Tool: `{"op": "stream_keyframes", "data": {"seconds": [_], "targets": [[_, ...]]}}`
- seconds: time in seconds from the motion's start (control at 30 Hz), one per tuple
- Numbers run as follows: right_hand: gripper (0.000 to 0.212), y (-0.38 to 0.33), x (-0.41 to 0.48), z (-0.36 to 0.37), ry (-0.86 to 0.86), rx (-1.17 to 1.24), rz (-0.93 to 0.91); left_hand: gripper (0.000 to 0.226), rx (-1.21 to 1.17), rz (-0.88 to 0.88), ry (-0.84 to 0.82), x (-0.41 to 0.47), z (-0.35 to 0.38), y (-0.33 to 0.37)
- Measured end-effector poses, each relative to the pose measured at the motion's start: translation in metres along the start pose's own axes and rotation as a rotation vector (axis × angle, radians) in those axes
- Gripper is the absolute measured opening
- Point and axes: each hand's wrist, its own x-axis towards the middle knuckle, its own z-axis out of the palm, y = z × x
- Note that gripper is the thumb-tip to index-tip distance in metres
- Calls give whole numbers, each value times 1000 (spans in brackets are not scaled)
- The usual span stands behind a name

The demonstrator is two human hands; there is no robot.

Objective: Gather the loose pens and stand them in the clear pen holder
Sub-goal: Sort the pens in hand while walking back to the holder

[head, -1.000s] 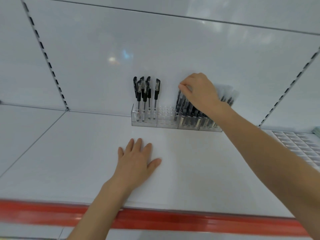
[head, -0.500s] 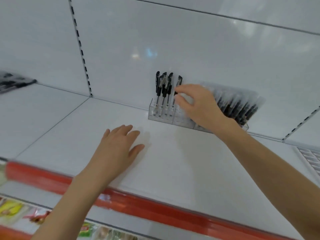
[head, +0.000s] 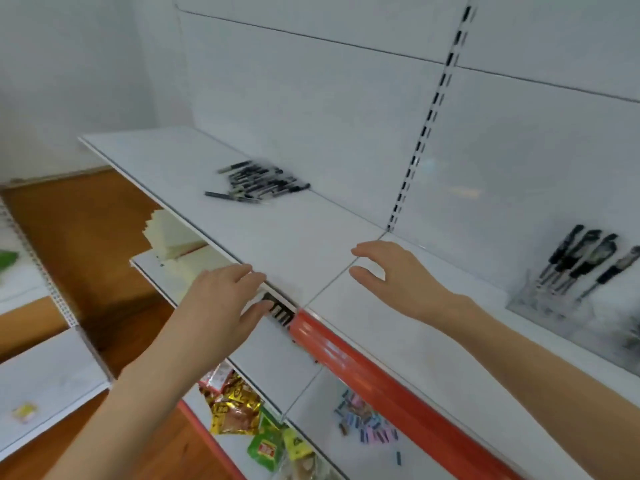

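The loose pens [head: 258,183] lie in a heap on the left section of the shelf [head: 311,244], near its back edge. The clear pen holder [head: 540,303] stands well apart at the right, against the back, with several black pens [head: 581,261] upright in it. The left hand [head: 225,299] rests at the shelf's front edge, fingers loose and holding nothing. The right hand [head: 398,275] hovers over the shelf's middle, thumb and fingers spread wide, empty.

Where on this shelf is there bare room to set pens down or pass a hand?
Bare shelf runs from the loose pens to the clear pen holder, between back panel and red edge strip. Crowded only at the pile and inside the holder.
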Motion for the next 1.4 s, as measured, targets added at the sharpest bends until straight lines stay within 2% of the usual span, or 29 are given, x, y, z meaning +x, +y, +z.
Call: {"op": "stream_keyframes", "data": {"seconds": [0.07,0.37,0.47,0.67,0.8,1.03,1.2,1.4], "targets": [[41,-30,28,14,-7,25,-27,29,21,7,35,-4,-12,-38],[37,-128,121,75,-18,85,-63,30,85,-26,1,-1,-39,-185],[36,-141,148,87,-30,92,-61,26,60,-44,-17,13,-34,-221],[33,-145,209,102,-25,67,-60,33,-7,-68,38,60,-23,-281],[32,-134,251,110,17,41,-92,44,-39,-72,5,107,-12,-313],[27,-110,306,98,33,-25,13,46,-114,-3,-153,211,7,-342],[35,-92,321,94,22,-78,173,47,-143,79,-245,276,31,-339],[37,-87,310,93,79,-100,443,47,-158,237,-390,333,58,-302]]}}
